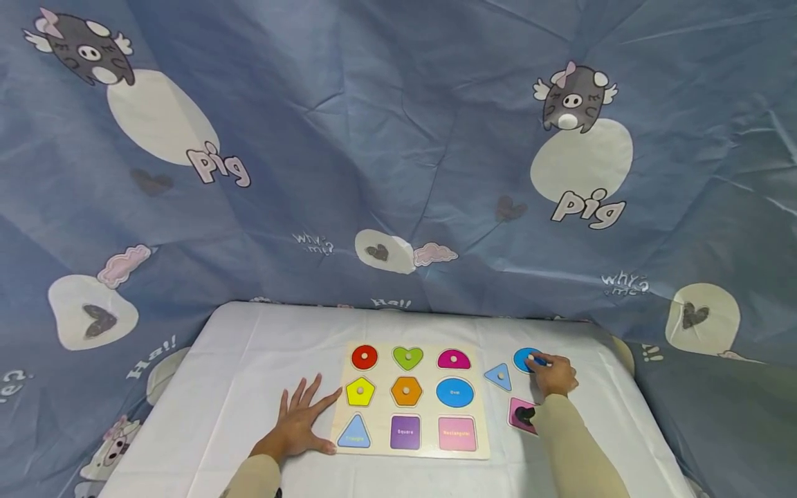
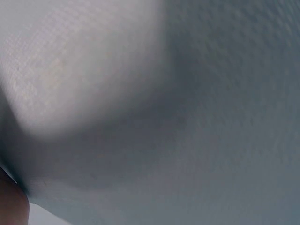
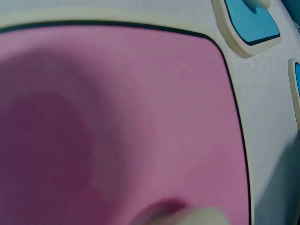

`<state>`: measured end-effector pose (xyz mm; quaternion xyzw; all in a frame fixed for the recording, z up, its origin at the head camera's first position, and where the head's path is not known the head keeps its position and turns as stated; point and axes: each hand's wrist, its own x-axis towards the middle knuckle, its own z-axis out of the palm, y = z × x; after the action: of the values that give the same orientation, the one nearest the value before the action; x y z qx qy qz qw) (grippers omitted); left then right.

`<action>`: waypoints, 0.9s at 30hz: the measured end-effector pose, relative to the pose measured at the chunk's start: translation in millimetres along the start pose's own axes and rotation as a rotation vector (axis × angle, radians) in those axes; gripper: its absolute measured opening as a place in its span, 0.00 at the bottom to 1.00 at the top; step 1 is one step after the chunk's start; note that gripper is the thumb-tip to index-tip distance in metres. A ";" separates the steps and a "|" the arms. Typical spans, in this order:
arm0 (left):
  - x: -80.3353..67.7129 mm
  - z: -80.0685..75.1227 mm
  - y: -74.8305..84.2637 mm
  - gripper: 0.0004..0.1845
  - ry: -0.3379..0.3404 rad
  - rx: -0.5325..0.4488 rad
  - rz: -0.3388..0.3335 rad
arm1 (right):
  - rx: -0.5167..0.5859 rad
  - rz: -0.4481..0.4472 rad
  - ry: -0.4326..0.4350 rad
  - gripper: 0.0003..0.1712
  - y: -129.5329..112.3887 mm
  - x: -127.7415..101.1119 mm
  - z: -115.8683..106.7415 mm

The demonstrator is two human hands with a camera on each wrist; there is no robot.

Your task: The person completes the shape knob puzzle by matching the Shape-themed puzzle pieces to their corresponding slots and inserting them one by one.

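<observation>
And R hand (image 1: 556, 377) pinches the blue oval (image 1: 521, 360), R of board (image 1: 382, 373), just beside loose triangle (image 1: 499, 377); L hand (image 1: 297, 423) nr board's L edge, fingers spread apart.

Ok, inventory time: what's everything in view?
Cloth: 1, white, foreground
Pig-print fabric: 1, blue, backdrop
Puzzle board: 1, cream, on cloth
Circle: 1, red, board's top left
Heart: 1, green, top middle
Semicircle: 1, magenta, top right
Pentagon: 1, yellow, middle left
Hexagon: 1, orange, centre
Oval slot: 1, blue, middle right
Triangle slot: 1, light blue, bottom left
Square slot: 1, purple, bottom middle
Rectangle slot: 1, pink, bottom right
Triangle piece: 1, light blue, beside board
Oval piece: 1, blue, right of triangle piece
Pink piece: 1, pink, partly hidden, beside board
Wrist camera: 1, black, by pink piece
Sleeves: 2, beige, foreground
Left hand: 1, at board's left edge
Right hand: 1, pinching oval piece
</observation>
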<state>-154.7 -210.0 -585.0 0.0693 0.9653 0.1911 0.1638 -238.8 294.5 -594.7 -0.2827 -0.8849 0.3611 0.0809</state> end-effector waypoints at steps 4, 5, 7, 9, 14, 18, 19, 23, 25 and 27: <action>-0.5 -0.3 1.7 0.59 -0.007 0.004 -0.014 | -0.033 -0.013 -0.009 0.20 0.1 1.9 -2.0; -0.6 -0.4 2.0 0.59 -0.009 0.004 -0.018 | -0.039 -0.022 -0.013 0.20 -0.1 2.2 -2.8; -0.8 -0.3 2.1 0.59 -0.008 0.003 -0.018 | -0.043 -0.039 -0.022 0.20 -0.6 3.1 -4.0; -0.8 -0.3 1.8 0.59 -0.010 0.001 -0.018 | -0.036 -0.045 -0.031 0.20 -0.4 4.1 -4.6; -0.6 0.2 1.2 0.59 -0.013 0.002 -0.013 | -0.058 -0.052 -0.046 0.19 0.9 4.8 -4.2; -0.1 1.3 1.5 0.59 -0.009 0.001 -0.016 | -0.080 -0.076 -0.035 0.19 2.5 5.8 -4.2; -0.1 1.2 1.9 0.59 -0.008 -0.002 -0.016 | -0.078 -0.081 -0.028 0.19 3.1 6.3 -4.3; 0.4 1.0 1.9 0.59 -0.005 -0.012 -0.013 | -0.039 -0.092 -0.012 0.17 4.1 5.6 -5.0; 0.6 1.5 1.9 0.59 -0.006 -0.006 -0.015 | -0.021 -0.093 -0.015 0.17 4.9 4.7 -4.9; 0.5 2.2 1.8 0.59 -0.004 -0.001 -0.016 | -0.009 -0.094 -0.016 0.16 5.5 3.4 -4.6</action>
<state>-154.3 -207.5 -586.3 0.0618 0.9654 0.1902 0.1675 -237.6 302.4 -595.4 -0.2385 -0.8993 0.3553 0.0896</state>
